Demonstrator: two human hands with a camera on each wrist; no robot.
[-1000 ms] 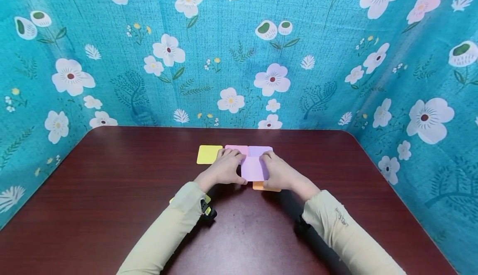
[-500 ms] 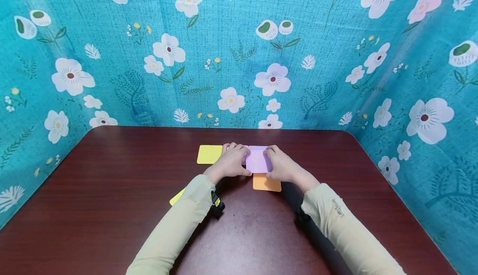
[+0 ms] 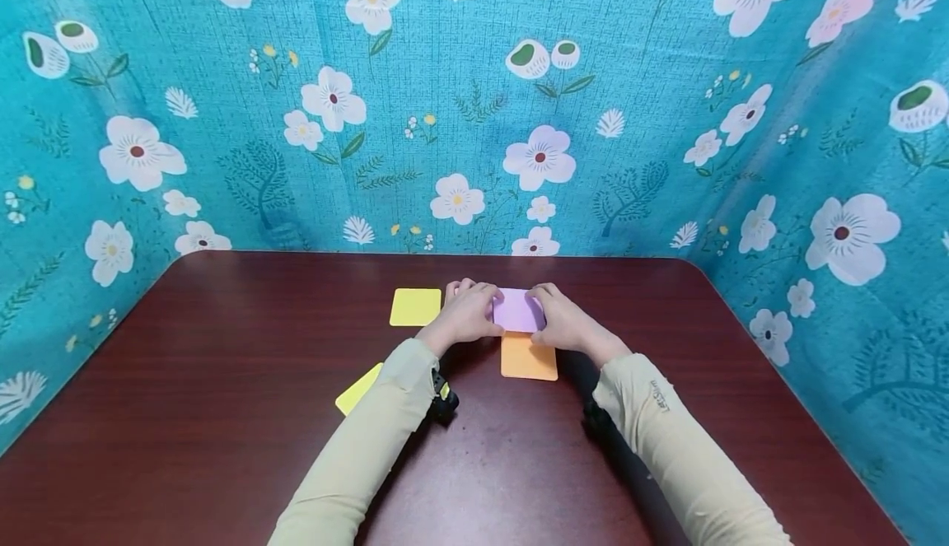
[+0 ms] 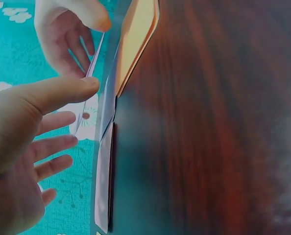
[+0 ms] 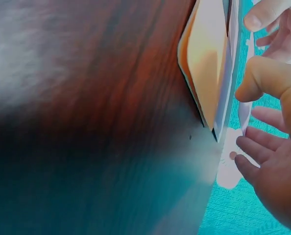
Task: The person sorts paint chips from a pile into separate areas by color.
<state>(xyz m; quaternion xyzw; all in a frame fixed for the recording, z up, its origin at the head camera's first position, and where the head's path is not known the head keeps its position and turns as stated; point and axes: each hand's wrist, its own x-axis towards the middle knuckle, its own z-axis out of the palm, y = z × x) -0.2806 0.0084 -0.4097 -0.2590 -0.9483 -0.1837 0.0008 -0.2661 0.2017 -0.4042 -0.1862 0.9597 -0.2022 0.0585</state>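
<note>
A thin purple paper square (image 3: 517, 310) is held by its two side edges, raised off the table. My left hand (image 3: 469, 315) pinches its left edge between thumb and fingertips. At the opposite edge, my right hand (image 3: 569, 322) pinches likewise. The left wrist view shows the raised square (image 4: 93, 66) edge-on, with a gap between it and another purple square (image 4: 108, 105) lying on the table. Beside that lies a pink square (image 4: 104, 181), mostly covered by my left hand in the head view. Just nearer to me is an orange square (image 3: 529, 357) with slightly parted layers.
A yellow square (image 3: 415, 307) lies left of the left hand. Another yellow square (image 3: 359, 389) lies nearer, partly behind the left sleeve. The dark wooden table (image 3: 245, 348) ends at a blue floral curtain (image 3: 460, 101) along the back and sides.
Both hands have carried the purple square away from me and slightly right, over the one on the table. More of the orange square and the nearer yellow square shows.
</note>
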